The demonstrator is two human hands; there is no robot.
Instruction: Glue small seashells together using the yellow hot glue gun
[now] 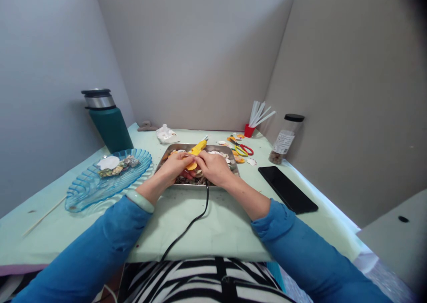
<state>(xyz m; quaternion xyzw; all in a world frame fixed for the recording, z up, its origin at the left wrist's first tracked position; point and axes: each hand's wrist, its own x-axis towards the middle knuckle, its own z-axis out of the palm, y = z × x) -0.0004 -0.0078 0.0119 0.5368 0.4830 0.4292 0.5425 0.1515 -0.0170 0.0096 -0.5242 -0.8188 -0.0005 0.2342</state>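
My left hand (174, 166) and my right hand (214, 166) meet over a metal tray (235, 166). Between their fingertips is a small orange-yellow shell (191, 165), pinched from both sides. Just beyond my fingers a yellow glue gun (199, 147) rests in the tray, its tip pointing away from me. Its black cord (199, 216) runs over the tray's front rim and down towards my lap. Shells and small stones (218, 154) fill the tray, partly covered by my hands.
On the left stand a blue glass plate (88, 188) holding shell pieces and a green bottle (111, 127). To the right are scissors (243, 150), a phone (287, 189), a clear jar (283, 141) and a red cup (249, 130) of glue sticks. Grey panels (200, 63) enclose the table.
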